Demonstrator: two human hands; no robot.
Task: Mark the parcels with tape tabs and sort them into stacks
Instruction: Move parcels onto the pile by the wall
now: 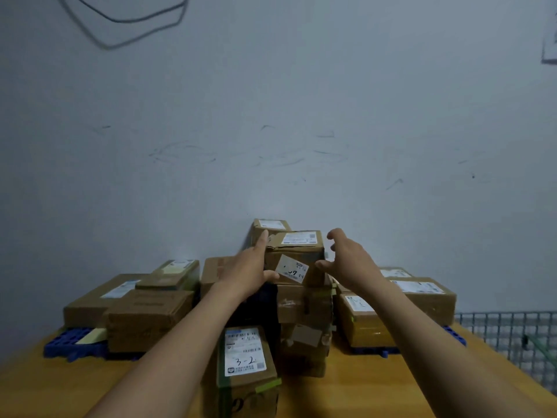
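Your left hand (253, 267), fingers straight, flat against left side of top parcel (297, 254) on centre stack (304, 306); your right hand (346, 257), fingers spread apart, just beside parcel's right side.

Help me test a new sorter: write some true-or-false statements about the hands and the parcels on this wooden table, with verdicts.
1. The left hand touches the top brown cardboard box of the middle stack. True.
2. The right hand grips a tape roll. False: it is open, holding nothing.
3. The white label on the nearest brown cardboard box reads 3-2. True.
4. The plastic pallets are red. False: they are blue.
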